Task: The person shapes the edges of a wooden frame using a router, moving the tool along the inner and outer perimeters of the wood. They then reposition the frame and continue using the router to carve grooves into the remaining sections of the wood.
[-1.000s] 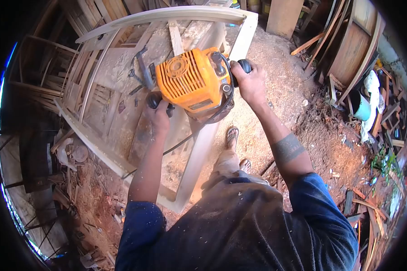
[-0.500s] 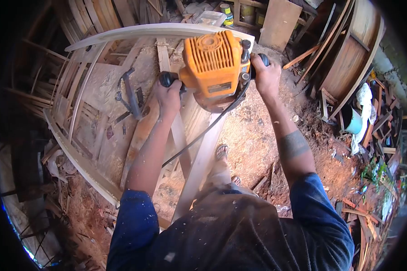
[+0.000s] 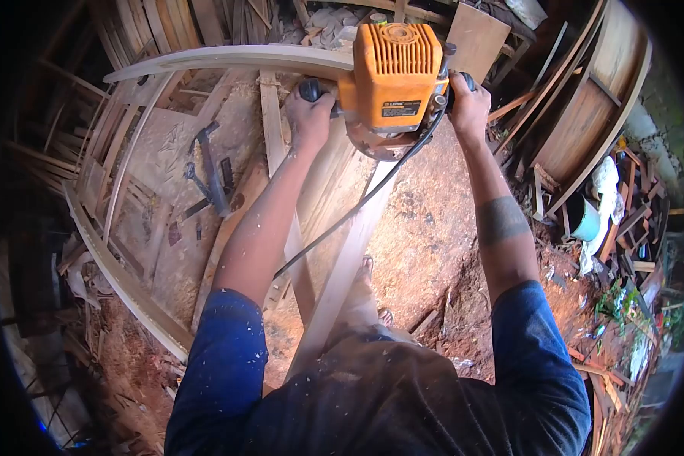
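Grips the orange router [image 3: 397, 76] by its knobs with left hand [image 3: 309, 120] and right hand [image 3: 470, 108], over the far end of the pale frame [image 3: 343, 266], leaving finished and remaining edges impossible to tell apart

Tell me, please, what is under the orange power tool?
A pale board runs up to the round base of the orange power tool. What lies directly below the base is covered, so I cannot see the contact or any cutting bit.
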The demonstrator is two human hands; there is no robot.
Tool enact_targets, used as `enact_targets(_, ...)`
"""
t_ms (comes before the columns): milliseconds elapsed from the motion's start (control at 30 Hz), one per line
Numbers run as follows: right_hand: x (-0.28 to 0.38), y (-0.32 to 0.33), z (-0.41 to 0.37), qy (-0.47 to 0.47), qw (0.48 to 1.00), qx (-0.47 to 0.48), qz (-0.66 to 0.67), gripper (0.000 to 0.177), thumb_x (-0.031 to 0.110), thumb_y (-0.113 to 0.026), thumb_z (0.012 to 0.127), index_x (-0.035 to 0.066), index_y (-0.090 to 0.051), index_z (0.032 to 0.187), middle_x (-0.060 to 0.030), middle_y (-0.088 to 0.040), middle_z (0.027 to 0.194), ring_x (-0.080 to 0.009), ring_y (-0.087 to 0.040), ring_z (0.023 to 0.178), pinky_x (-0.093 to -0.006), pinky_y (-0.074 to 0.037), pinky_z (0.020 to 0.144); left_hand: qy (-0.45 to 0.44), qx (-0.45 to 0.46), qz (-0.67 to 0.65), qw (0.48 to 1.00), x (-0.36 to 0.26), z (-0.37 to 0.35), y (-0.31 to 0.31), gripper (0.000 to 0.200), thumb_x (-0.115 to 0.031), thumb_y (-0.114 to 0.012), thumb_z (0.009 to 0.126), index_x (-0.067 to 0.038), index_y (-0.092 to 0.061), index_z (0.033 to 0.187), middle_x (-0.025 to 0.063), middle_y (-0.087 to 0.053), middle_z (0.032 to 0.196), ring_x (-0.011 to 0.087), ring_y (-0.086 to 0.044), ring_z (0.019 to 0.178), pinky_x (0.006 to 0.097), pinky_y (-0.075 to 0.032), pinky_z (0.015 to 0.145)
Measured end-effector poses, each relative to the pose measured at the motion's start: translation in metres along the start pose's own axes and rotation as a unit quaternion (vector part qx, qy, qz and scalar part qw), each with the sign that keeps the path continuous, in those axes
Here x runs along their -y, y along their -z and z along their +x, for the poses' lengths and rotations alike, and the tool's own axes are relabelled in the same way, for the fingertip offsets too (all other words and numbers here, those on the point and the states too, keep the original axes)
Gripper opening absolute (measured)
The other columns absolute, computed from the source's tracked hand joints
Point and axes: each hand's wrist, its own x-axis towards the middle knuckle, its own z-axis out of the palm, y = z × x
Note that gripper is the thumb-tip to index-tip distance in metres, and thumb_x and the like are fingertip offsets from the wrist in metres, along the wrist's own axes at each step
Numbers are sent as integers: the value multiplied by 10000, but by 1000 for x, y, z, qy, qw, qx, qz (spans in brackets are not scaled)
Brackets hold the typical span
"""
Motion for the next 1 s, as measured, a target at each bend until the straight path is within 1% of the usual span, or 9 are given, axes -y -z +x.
enact_targets(67, 1, 1, 7, -13, 999, 20, -45, 242, 171, -539, 918, 94, -687, 1094, -178, -687, 889, -275, -668, 802, -343, -496, 757, -33, 4, 16, 999, 0, 9, -7, 146, -110, -646, 733, 19, -622, 797, 149, -640, 737, 281, -628, 693, 391, -510, 637)
enact_targets(167, -10, -3, 21, 91, 995, -15, -42, 396, 426, -613, 839, 73, -729, 977, -247, -687, 871, -359, -678, 885, -402, -491, 823, -49, 2, 56, 997, 9, 23, -17, 197, -164, -650, 708, 20, -623, 773, 199, -646, 748, 385, -625, 725, 453, -503, 715)
enact_targets(200, -12, -2, 25, 54, 997, 4, -61, 319, 387, -578, 886, 147, -721, 1040, -244, -684, 941, -387, -662, 941, -404, -487, 850, -49, 1, 71, 996, 10, 27, -19, 202, -172, -647, 706, 18, -626, 771, 205, -649, 753, 401, -622, 727, 461, -498, 737)
enact_targets(300, -19, -2, 34, 161, 973, -9, -162, 279, 340, -566, 904, 162, -703, 1070, -240, -680, 944, -406, -657, 928, -418, -492, 850, -17, 32, 88, 995, 12, 37, -26, 221, -185, -659, 702, 24, -616, 760, 208, -653, 758, 405, -629, 742, 466, -494, 720)
enact_targets(400, -23, -3, 46, 169, 970, -9, -174, 254, 272, -555, 909, 201, -679, 1119, -239, -679, 952, -416, -656, 924, -435, -506, 835, -107, 10, 103, 989, 8, 45, -36, 180, -125, -626, 760, 19, -625, 651, 92, -599, 540, 201, -606, 480, 353, -483, 475)
enact_targets(700, -45, -9, 81, 229, 937, -41, -260, 284, 201, -535, 904, 255, -650, 1158, -211, -683, 995, -408, -660, 946, -448, -518, 823, -88, -10, 47, 995, 29, 74, -69, 119, -100, -639, 752, 12, -613, 721, 68, -609, 609, 173, -586, 481, 331, -476, 474)
enact_targets(800, -52, -11, 87, 229, 938, -44, -256, 291, 219, -527, 911, 271, -639, 1175, -209, -679, 967, -409, -657, 936, -452, -512, 824, -20, 7, 34, 999, 38, 83, -73, 270, -186, -674, 696, 45, -604, 816, 190, -635, 729, 322, -638, 693, 418, -511, 697)
enact_targets(900, -56, -12, 92, 223, 938, -40, -263, 292, 228, -528, 912, 285, -636, 1177, -210, -677, 966, -410, -655, 935, -454, -510, 825, -31, 22, 13, 999, 39, 89, -74, 270, -174, -681, 692, 52, -603, 817, 169, -633, 711, 292, -634, 646, 406, -514, 654)
enact_targets(1000, -57, -12, 94, 224, 938, -45, -260, 290, 246, -522, 922, 309, -634, 1182, -211, -674, 972, -409, -654, 939, -452, -518, 825, 41, 52, -38, 997, 25, 86, -74, 264, -159, -687, 686, 55, -605, 816, 149, -632, 695, 263, -626, 602, 392, -516, 597)
